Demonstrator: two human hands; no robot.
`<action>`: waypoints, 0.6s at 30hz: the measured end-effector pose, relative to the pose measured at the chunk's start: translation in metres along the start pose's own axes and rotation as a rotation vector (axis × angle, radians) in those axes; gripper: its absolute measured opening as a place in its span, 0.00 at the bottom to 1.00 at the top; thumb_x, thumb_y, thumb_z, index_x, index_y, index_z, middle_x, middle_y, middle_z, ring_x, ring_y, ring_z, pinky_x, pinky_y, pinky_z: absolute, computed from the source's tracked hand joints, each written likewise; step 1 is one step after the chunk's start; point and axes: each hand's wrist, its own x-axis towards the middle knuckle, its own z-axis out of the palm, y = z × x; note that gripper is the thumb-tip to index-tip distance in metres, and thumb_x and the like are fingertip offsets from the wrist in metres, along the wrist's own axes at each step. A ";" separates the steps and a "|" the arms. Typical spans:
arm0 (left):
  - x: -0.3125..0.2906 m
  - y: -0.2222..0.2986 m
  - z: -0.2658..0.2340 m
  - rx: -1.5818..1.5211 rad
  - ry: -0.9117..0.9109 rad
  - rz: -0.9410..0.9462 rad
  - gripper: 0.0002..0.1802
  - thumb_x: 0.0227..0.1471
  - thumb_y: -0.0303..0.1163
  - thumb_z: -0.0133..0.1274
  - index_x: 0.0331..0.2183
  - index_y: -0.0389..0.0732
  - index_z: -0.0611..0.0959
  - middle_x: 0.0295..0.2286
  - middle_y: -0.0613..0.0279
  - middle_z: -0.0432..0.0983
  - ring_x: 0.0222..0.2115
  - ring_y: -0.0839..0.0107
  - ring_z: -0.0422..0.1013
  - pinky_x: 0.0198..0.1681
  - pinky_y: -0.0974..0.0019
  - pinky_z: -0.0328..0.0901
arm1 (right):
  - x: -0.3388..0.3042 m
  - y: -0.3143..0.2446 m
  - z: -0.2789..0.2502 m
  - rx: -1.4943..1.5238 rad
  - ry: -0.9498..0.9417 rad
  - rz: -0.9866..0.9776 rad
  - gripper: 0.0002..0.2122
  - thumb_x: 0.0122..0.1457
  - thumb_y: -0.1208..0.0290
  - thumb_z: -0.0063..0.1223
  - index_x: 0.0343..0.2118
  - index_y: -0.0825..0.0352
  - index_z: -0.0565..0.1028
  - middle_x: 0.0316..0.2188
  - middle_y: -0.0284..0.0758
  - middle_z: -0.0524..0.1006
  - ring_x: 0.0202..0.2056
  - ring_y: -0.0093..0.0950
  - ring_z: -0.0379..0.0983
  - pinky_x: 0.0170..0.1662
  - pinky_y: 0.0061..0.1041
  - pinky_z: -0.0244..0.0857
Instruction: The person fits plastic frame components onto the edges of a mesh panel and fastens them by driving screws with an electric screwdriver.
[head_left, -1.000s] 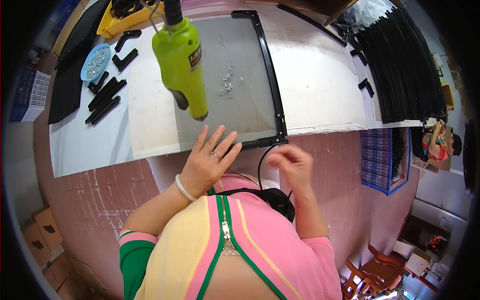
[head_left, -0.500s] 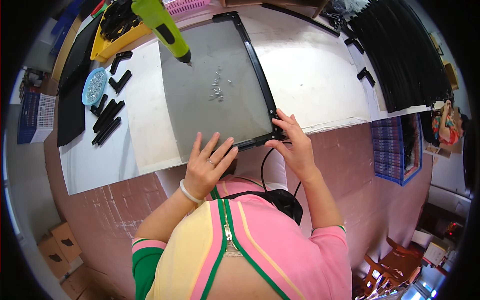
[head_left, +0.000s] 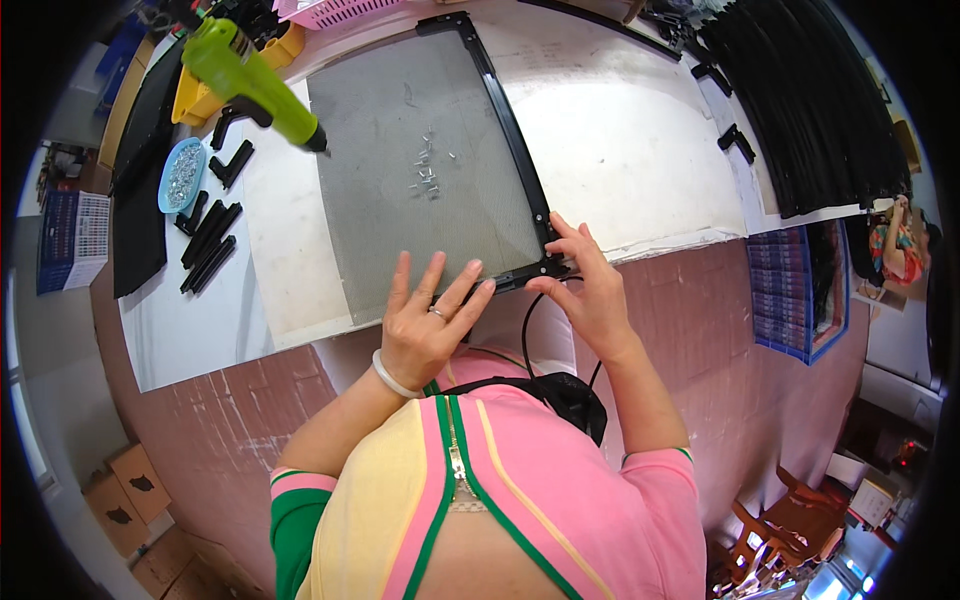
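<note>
A grey mesh screen [head_left: 385,190] lies on the table, with a black frame [head_left: 512,150] along its right side and part of its near edge. My left hand [head_left: 425,325], fingers spread and stretched out, rests on the frame's near strip and the mesh. With thumb and fingers, my right hand [head_left: 590,295] holds the frame's near right corner. Loose silvery screws [head_left: 427,170] are scattered on the mesh. Above its left side hangs a green electric screwdriver [head_left: 262,90], tip pointing down and right; no hand of mine is on it.
Left of the screen are a blue dish of screws [head_left: 183,172], black corner pieces [head_left: 232,163] and short black strips [head_left: 210,245]. A yellow bin [head_left: 195,98] and pink basket [head_left: 345,12] stand farther back. Long black strips [head_left: 800,110] are piled at right; a blue crate [head_left: 795,295] sits below.
The green screwdriver has swung left. My left hand has shifted slightly right and away from me along the near strip. My right hand stays at the corner.
</note>
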 end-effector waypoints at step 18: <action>0.007 -0.015 -0.003 -0.179 -0.089 0.076 0.21 0.50 0.28 0.54 0.49 0.43 0.81 0.53 0.57 0.74 0.53 0.46 0.69 0.56 0.40 0.63 | 0.003 -0.004 0.010 0.002 0.043 0.046 0.18 0.47 0.67 0.70 0.36 0.67 0.72 0.55 0.43 0.73 0.53 0.43 0.71 0.64 0.42 0.57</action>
